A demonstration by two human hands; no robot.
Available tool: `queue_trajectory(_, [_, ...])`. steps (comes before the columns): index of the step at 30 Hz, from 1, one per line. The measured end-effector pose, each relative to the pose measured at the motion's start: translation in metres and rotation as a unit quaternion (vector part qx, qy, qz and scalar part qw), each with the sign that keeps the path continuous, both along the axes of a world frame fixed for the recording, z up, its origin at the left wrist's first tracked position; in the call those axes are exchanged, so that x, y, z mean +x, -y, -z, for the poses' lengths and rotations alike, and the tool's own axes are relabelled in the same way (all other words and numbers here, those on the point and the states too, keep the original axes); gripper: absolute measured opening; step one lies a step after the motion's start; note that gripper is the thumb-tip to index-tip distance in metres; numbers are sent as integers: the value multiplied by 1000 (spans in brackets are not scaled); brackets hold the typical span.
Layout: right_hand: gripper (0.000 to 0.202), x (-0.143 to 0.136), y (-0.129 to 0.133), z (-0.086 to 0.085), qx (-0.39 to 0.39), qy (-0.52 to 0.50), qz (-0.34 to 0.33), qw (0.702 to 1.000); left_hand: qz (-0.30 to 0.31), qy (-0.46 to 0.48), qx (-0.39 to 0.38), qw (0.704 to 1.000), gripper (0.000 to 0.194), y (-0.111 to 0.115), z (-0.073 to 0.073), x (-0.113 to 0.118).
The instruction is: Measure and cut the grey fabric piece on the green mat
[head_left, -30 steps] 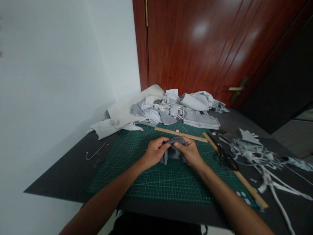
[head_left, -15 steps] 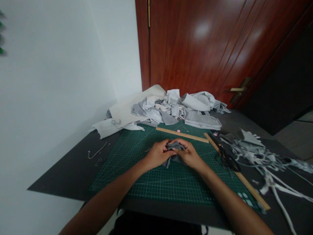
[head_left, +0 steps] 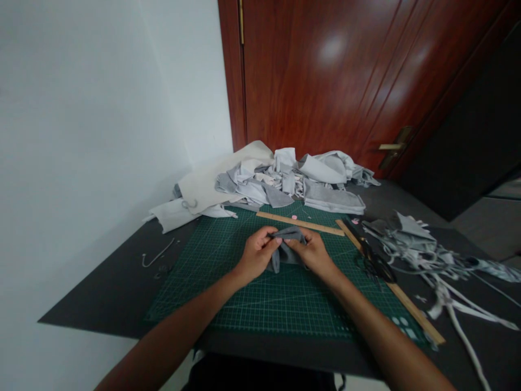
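Note:
A small piece of dark grey cloth [head_left: 290, 254] hangs between my two hands, over the middle of a green cutting mat [head_left: 277, 312] with grid lines. My left hand [head_left: 257, 253] pinches its left side between thumb and fingers. On the right side, my right hand [head_left: 314, 252] grips the upper edge, thumb on the near face. The cloth is folded at the top, and its lower part drapes down below my fingers.
Behind the mat lies a heap of grey and white fabric [head_left: 334, 200]. Two wooden rulers [head_left: 301, 223] rest on the mat, black-handled scissors [head_left: 378, 266] across the right one. Cloth strips [head_left: 419, 244] are tangled at right; a thin cord [head_left: 159, 254] lies at left.
My hands have moved slightly apart, and the grey cloth, bunched before, is more spread out between them. The camera view has shifted a little.

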State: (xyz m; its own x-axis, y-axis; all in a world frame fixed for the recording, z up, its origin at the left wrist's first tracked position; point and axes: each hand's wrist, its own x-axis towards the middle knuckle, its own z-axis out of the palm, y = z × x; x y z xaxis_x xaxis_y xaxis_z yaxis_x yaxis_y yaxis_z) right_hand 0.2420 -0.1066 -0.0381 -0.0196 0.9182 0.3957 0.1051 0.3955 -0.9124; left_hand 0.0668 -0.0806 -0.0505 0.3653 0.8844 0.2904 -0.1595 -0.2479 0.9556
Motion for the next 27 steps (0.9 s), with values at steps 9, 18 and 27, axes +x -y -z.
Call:
queue_trajectory(9, [7, 1, 9, -15, 16, 29, 4, 999, -72, -289, 261, 918, 16, -1, -2, -12])
queue_trajectory(18, [17, -9, 13, -2, -3, 16, -8, 1000, -49, -266, 190, 944, 3, 2, -5, -7])
queue_trajectory(27, [38, -6, 13, -5, -6, -25, -6, 1000, 41, -74, 67, 994, 50, 1, -9, -4])
